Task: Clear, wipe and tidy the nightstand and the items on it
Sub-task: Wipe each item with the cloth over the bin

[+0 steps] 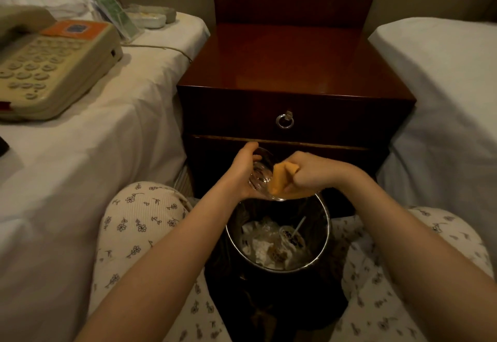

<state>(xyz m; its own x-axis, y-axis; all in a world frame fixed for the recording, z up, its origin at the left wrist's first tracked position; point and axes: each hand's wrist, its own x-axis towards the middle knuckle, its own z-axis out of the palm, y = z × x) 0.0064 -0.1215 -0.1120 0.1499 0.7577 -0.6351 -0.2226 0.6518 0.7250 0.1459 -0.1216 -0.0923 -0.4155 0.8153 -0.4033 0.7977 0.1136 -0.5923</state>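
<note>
Glass tumbler [259, 175] tilted sideways, mouth facing orange cloth [281, 180].

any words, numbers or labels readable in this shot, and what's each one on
No text here can be read with confidence.
Orange card on the telephone: print and a blue square, too blurred to read.
Telephone keys: markings too small to read.
Green packet behind the telephone: blurred, unreadable.
Cup lid in the bin: dark characters, too blurred to read.
</note>
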